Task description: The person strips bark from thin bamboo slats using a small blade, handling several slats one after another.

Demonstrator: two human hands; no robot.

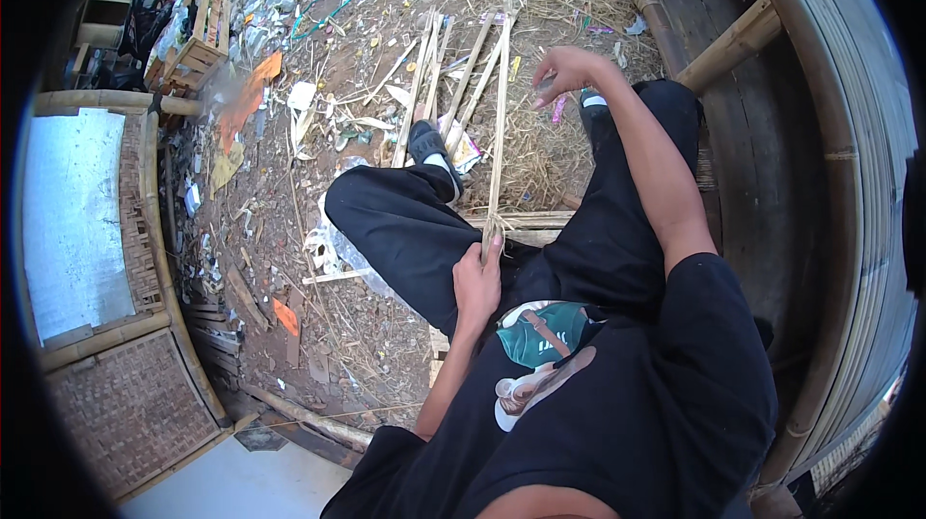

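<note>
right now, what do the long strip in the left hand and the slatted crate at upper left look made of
Long strip: probably split bamboo or wood, dry and matt; straw-coloured, with splintery fibres near the left hand. Slatted crate: likely bare, unpainted wood, given its pale tan slats.

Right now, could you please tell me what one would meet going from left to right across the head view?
Pale panel, slatted wooden crate, dark shoe, left hand gripping a long thin strip, raised right hand, short slanting bamboo pole, pale slatted wall.
</note>
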